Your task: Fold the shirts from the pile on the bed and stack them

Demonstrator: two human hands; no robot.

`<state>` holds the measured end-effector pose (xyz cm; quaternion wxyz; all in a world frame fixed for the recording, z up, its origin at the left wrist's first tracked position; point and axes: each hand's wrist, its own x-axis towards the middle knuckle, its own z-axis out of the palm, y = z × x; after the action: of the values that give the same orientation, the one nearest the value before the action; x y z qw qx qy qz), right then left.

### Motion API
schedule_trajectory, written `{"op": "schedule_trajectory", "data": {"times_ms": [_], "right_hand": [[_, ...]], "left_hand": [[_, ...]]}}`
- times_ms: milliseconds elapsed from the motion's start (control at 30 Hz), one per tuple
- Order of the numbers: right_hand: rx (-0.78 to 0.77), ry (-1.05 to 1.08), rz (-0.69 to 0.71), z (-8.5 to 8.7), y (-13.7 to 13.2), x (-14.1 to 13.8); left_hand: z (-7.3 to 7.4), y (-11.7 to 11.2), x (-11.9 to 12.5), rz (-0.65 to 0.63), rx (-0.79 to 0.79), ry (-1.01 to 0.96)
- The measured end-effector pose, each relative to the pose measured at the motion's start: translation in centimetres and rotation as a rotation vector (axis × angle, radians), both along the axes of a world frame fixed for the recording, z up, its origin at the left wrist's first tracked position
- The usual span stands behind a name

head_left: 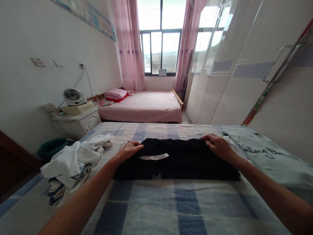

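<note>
A black shirt (181, 163) lies folded into a wide, flat band on the checked bed in front of me. It has a curved white strip (154, 157) and a small pale print at its near edge. At its far left corner, my left hand (130, 148) is closed on the cloth, with the thumb toward the middle. My right hand (217, 147) pinches the far edge near the right end. Parts of the fingers of both hands are hidden.
Crumpled white clothes (75, 163) lie on the left of the bedsheet (151, 209). A pale green garment with lettering (274, 156) spreads at the right. Beyond are a pink bed (151, 106), a fan (73, 96) on a cabinet (83, 122), and a tall wardrobe (227, 81).
</note>
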<state>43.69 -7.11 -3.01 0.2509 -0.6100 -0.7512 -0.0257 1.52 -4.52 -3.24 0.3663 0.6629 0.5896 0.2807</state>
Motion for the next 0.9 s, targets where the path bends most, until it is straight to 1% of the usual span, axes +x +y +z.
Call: {"op": "schedule_trajectory", "data": {"times_ms": [67,133,200,267,300,433,500,567,633,700,833,900], "right_hand": [[-0.055,0.085,0.049,0.4,0.8,-2.6],[-0.139,0.141,0.096,0.8,1.7,-5.5],[-0.227,0.144,0.154,1.2,2.7,-8.4],[-0.316,0.101,0.199,1.7,3.9,-11.1],[-0.365,0.069,0.199,1.9,4.5,-12.2],[-0.528,-0.039,0.086,2.0,7.4,-15.5],[-0.56,-0.055,0.039,1.9,8.4,-16.4],[-0.584,-0.058,0.022,1.7,8.9,-16.9],[-0.595,-0.048,0.035,1.8,8.8,-17.1],[-0.568,-0.033,0.052,2.1,8.5,-17.0],[-0.457,-0.017,0.048,3.0,8.1,-16.3],[-0.461,-0.028,0.036,3.0,8.2,-15.9]], "left_hand": [[-0.6,-0.1,0.5,-0.036,-0.03,-0.133],[-1.1,-0.4,0.6,-0.111,-0.011,-0.255],[-1.5,-0.9,0.5,-0.168,0.033,-0.324],[-1.8,-1.2,0.4,-0.2,0.08,-0.315],[-2.0,-1.3,0.3,-0.213,0.097,-0.295],[-2.4,-1.4,0.2,-0.271,0.108,-0.226],[-2.5,-1.4,0.1,-0.293,0.104,-0.228],[-2.7,-1.2,0.0,-0.323,0.107,-0.228],[-2.9,-1.1,-0.1,-0.351,0.123,-0.21],[-2.9,-1.0,-0.1,-0.356,0.145,-0.172],[-2.8,-1.0,0.1,-0.313,0.159,-0.058],[-2.9,-1.0,0.3,-0.257,0.155,-0.025]]}}
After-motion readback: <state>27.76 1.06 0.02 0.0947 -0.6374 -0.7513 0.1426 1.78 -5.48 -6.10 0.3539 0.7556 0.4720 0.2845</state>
